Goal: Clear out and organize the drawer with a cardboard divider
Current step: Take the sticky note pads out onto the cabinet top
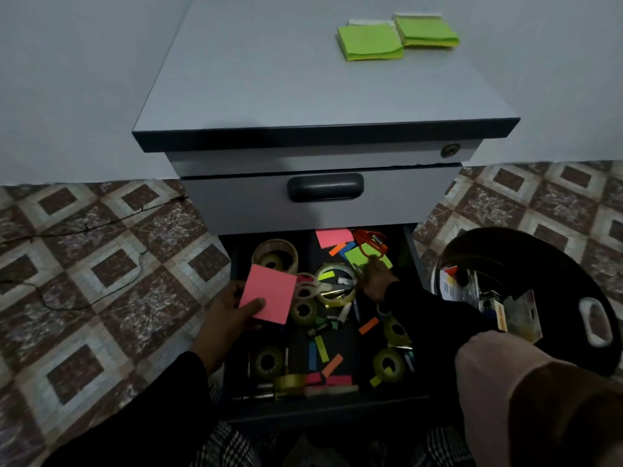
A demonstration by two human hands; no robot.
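Note:
The open lower drawer (409,251) of a grey cabinet holds several tape rolls (274,256), white-handled scissors (315,285), coloured paper flags and pens. My left hand (227,313) holds a pink sticky-note pad (269,294) above the drawer's left side, thumb on its lower edge. My right hand (377,278) reaches deep into the drawer and touches a green sticky-note pad (357,256) near a red stapler (371,241); whether it grips the pad is hidden. A second pink pad (333,237) lies at the back.
Two green sticky-note pads (371,43) lie on the cabinet top (269,79). A black bin (526,288) with packaging inside stands right of the drawer. The upper drawer (323,193) is closed. Cables (84,227) trail over the tiled floor on the left.

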